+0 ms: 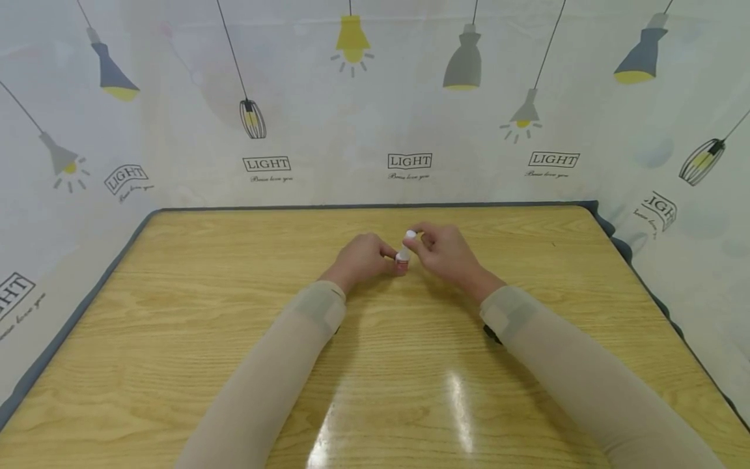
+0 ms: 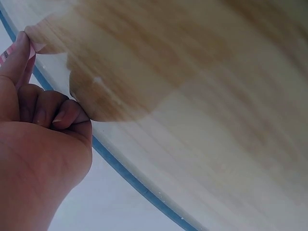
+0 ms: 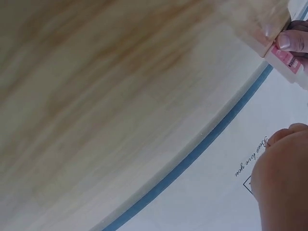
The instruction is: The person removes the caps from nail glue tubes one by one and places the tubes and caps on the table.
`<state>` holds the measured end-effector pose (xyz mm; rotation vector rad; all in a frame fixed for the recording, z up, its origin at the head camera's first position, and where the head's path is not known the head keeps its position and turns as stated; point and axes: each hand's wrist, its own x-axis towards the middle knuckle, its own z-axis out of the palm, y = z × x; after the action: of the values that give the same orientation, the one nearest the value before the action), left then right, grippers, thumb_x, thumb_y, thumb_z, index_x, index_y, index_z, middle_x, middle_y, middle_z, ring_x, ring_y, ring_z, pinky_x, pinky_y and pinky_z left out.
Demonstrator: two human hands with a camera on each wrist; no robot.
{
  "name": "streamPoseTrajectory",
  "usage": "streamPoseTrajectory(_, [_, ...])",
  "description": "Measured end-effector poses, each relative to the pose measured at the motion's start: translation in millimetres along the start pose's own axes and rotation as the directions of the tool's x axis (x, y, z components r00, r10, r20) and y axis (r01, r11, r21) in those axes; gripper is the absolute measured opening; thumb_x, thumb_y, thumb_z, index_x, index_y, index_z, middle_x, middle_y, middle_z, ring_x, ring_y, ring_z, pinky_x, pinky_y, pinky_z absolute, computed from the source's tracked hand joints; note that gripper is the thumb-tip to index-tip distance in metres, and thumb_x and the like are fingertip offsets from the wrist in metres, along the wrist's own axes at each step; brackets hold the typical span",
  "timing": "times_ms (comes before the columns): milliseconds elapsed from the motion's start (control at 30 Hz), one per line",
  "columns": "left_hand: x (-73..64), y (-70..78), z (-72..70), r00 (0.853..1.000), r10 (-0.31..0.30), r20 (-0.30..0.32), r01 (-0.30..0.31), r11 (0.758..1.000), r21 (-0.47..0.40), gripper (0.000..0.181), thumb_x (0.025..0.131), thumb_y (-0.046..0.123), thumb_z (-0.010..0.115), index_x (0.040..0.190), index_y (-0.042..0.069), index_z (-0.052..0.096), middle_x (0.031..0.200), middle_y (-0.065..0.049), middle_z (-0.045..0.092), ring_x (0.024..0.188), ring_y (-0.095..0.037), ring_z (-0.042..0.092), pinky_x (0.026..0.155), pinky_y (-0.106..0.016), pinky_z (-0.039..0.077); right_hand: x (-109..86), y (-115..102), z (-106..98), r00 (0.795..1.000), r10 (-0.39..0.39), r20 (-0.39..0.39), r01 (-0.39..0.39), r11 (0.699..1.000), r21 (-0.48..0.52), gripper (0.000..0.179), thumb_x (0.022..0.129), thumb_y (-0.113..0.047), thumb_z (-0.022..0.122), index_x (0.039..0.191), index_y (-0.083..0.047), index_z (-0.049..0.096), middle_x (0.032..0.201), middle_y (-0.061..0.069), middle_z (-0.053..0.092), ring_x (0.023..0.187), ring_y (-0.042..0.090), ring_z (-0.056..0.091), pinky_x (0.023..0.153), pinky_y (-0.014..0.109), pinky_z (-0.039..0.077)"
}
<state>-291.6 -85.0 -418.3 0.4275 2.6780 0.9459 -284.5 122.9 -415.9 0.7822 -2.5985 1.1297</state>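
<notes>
Bottle (image 1: 401,265) held between our two hands

Our left hand (image 1: 363,256) has its grip closed round the pink-labelled bottle, thumb and forefinger pinching it, the other fingers curled. Our right hand (image 1: 444,251) pinches the white cap (image 1: 411,234) between thumb and forefinger, so neither grip is spread wide. That cap is just above the bottle, leaning right. We have the bottle towards the far edge of the worktop (image 1: 176,312), about midway across; whether it touches the wood we cannot tell.

Both wrist views cut off the bottle (image 1: 402,262), its label (image 3: 288,59) somewhat blurred.
</notes>
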Motion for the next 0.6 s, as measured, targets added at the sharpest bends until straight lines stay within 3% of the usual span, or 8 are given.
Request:
streamPoseTrajectory(300, [-0.3, 0.7, -0.1, 1.0, 0.007, -0.01, -0.007, 1.0, 0.02, 0.028, 0.089, 0.045, 0.086, 0.11, 0.027, 0.086, 0.114, 0.006, 0.082, 0.094, -0.012, 0.058, 0.094, -0.035, 0.053, -2.5, 0.6, -2.4, 0.993, -0.059, -0.1, 0.061, 0.998, 0.016, 0.017, 0.102, -0.015, 0.074, 0.11, 0.0, 0.074, 0.053, -0.004, 0.037, 0.046, 0.004, 0.026, 0.051, 0.025, 0.027])
streamPoseTrajectory(600, [-1.5, 2.4, -1.7, 1.0, 0.005, 0.007, -0.005, 0.999, 0.036, 0.03, 0.09, 0.042, 0.086, 0.115, 0.026, 0.085, 0.121, 0.005, 0.081, 0.102, -0.012, 0.063, 0.101, -0.036, 0.053, -2.1, -0.4, -3.4, 0.99, -0.063, -0.124, 0.067, 0.997, 0.025, 0.016, 0.101, -0.014, 0.074, 0.109, 0.0, 0.075, 0.053, -0.003, 0.038, 0.047, 0.003, 0.025, 0.053, 0.026, 0.029])
